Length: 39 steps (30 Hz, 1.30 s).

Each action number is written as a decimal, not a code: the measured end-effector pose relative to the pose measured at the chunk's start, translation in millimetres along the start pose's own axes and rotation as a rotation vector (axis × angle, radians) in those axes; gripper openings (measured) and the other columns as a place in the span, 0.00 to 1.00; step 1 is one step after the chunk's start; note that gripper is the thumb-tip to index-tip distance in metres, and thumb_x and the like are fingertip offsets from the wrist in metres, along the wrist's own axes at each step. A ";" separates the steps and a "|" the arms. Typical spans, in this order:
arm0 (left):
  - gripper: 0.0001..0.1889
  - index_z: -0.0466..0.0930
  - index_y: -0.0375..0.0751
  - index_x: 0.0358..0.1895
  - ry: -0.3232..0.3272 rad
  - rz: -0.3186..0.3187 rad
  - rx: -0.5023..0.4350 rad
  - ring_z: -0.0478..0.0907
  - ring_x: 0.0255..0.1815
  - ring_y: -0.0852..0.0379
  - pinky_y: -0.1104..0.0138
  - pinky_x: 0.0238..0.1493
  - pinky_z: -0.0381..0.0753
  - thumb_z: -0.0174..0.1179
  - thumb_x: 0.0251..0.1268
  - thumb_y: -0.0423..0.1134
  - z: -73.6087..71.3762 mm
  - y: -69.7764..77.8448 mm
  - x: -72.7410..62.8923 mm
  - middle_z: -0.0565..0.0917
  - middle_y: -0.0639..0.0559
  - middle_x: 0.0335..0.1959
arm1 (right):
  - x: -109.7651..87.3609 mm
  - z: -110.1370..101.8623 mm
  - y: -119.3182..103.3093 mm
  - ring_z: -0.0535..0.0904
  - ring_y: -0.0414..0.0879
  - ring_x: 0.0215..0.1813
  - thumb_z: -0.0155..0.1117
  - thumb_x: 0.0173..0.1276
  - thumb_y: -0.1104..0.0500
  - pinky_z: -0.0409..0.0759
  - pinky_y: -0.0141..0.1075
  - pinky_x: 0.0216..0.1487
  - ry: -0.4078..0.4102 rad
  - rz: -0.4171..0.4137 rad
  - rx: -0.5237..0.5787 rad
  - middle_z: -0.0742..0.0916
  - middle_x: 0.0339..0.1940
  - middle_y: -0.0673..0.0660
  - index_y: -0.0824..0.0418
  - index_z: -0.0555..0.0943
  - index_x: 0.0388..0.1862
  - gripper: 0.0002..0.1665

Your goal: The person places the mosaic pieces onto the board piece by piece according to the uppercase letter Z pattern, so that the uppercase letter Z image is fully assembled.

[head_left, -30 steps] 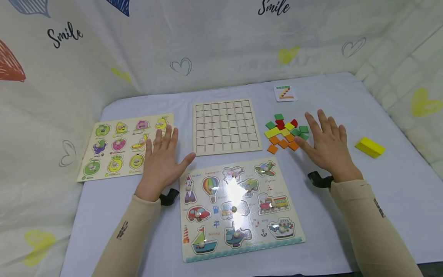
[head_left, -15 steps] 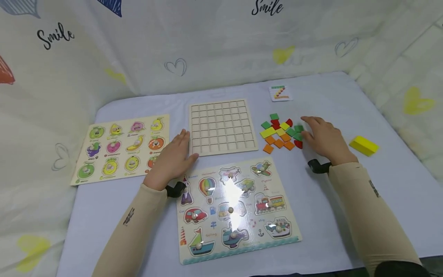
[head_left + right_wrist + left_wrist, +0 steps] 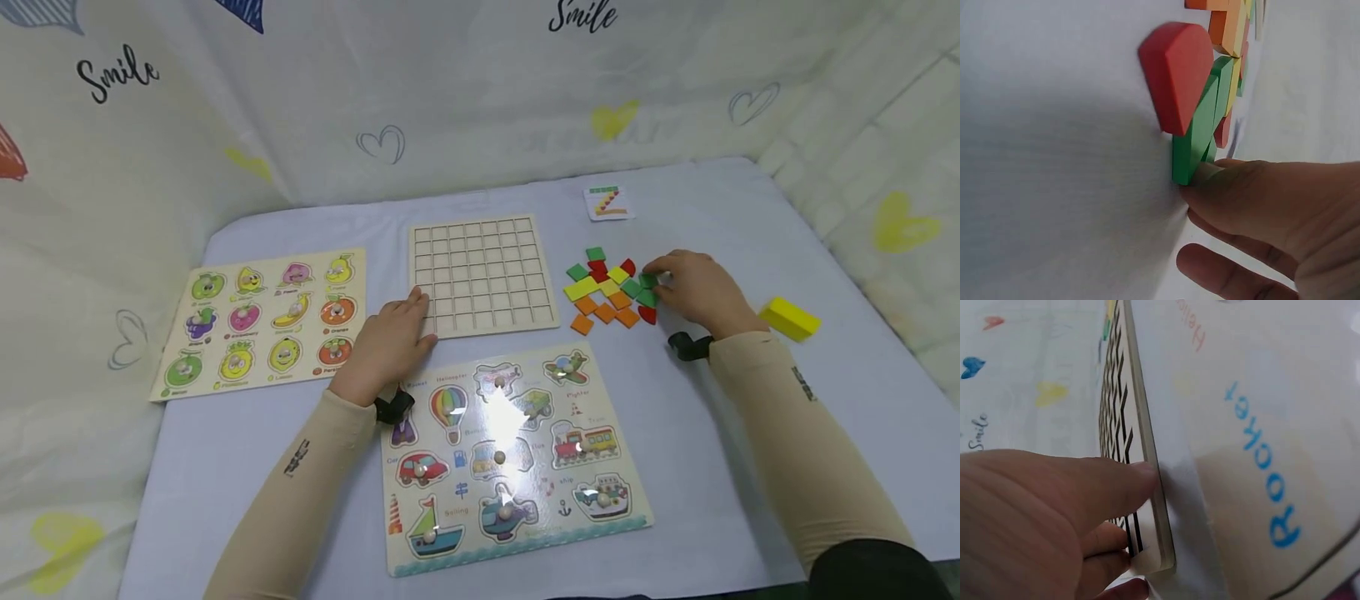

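Note:
My left hand (image 3: 390, 346) rests at the near left corner of a wooden grid board (image 3: 483, 275). In the left wrist view, its thumb lies along the board's edge with the other fingers at the corner. To the right, my right hand (image 3: 705, 292) pinches a small green block (image 3: 648, 281) at the side of a loose cluster. The right wrist view has the thumb against that block's end; the index finger is mostly hidden. A red block with one rounded end (image 3: 1179, 69) lies beside it. Orange blocks (image 3: 604, 312), yellow blocks (image 3: 581, 288) and other green blocks make up the cluster.
A vehicle puzzle board (image 3: 517, 458) with knobs lies in front. The fruit picture board (image 3: 258, 321) is at left. Behind the cluster sits a card (image 3: 608, 202) with a coloured Z pattern. A yellow block (image 3: 790, 318) lies right of my right hand.
My left hand has moved from over the fruit board to the grid board's corner. My right hand has lowered, its spread fingers closing on the green block at the cluster's right side.

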<state>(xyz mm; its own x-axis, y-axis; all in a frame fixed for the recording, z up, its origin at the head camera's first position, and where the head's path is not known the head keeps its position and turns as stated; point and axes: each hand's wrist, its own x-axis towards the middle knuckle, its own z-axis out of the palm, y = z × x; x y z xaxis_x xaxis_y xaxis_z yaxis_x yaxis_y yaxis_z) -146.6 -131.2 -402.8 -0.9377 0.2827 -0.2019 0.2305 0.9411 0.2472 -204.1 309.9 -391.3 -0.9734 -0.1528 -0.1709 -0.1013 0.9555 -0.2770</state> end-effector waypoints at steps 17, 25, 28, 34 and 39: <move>0.37 0.55 0.37 0.83 0.008 -0.028 -0.063 0.59 0.84 0.39 0.42 0.79 0.65 0.54 0.80 0.48 -3.8 -2.8 0.8 0.54 0.42 0.86 | 12.4 -10.6 -15.4 0.77 0.66 0.57 0.66 0.73 0.58 0.79 0.62 0.57 0.030 -0.038 -0.007 0.82 0.61 0.70 0.65 0.82 0.62 0.21; 0.37 0.54 0.37 0.83 -0.003 -0.047 -0.046 0.57 0.85 0.41 0.42 0.79 0.66 0.53 0.80 0.50 -2.0 -2.9 1.3 0.54 0.42 0.86 | 53.0 -14.8 -81.4 0.77 0.62 0.61 0.66 0.75 0.59 0.76 0.59 0.64 0.002 -0.202 0.072 0.82 0.61 0.66 0.64 0.83 0.62 0.20; 0.38 0.54 0.38 0.83 -0.010 -0.045 -0.043 0.57 0.85 0.41 0.42 0.79 0.65 0.53 0.80 0.51 -2.2 -3.7 1.1 0.54 0.43 0.86 | 78.3 -11.9 -114.2 0.78 0.61 0.61 0.64 0.76 0.60 0.77 0.57 0.64 -0.018 -0.285 0.101 0.83 0.59 0.65 0.64 0.83 0.62 0.19; 0.39 0.55 0.39 0.83 -0.013 -0.039 -0.028 0.58 0.85 0.41 0.42 0.78 0.68 0.56 0.78 0.53 -2.3 -2.0 -3.2 0.56 0.43 0.86 | 123.4 0.9 -175.7 0.79 0.58 0.64 0.64 0.77 0.60 0.77 0.53 0.68 -0.084 -0.376 0.137 0.85 0.61 0.62 0.62 0.83 0.64 0.19; 0.39 0.57 0.39 0.83 0.001 -0.049 -0.013 0.61 0.84 0.42 0.42 0.75 0.71 0.57 0.77 0.54 -3.9 0.7 -8.7 0.58 0.44 0.85 | 148.3 17.1 -215.7 0.77 0.57 0.69 0.64 0.77 0.59 0.75 0.51 0.72 -0.130 -0.383 0.149 0.85 0.64 0.60 0.61 0.84 0.64 0.19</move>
<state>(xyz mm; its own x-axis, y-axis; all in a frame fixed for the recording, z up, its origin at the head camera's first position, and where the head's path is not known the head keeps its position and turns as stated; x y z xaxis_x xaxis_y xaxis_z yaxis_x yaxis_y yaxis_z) -139.3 -133.7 -397.2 -0.9479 0.2366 -0.2135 0.1813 0.9513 0.2493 -323.1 76.9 -373.1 -0.8361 -0.5292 -0.1444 -0.4102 0.7779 -0.4759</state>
